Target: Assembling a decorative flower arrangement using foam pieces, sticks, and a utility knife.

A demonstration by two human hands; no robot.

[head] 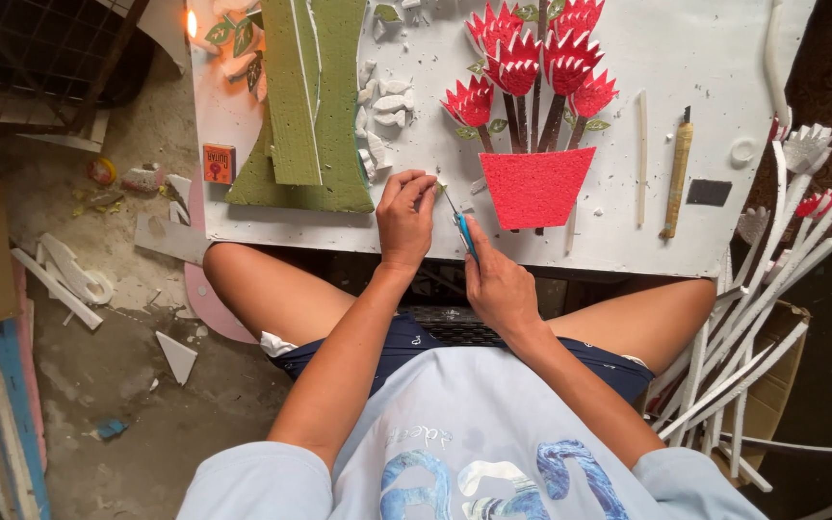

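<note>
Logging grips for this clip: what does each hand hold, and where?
Right hand grips a blue-handled knife by its handle. Left hand pinches a small green piece at its edge.

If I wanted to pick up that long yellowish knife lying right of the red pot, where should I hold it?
Take the knife by its thick yellowish handle, from above, fingers across its width. It lies flat, dark blade pointing away at the top, with bare white board around it.

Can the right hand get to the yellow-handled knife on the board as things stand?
Probably yes. The right hand holds a blue-handled cutter at the board's near edge; the yellow-handled knife lies flat to its right on the white board, nothing lying between. But the hand is occupied with the cutter.
</note>
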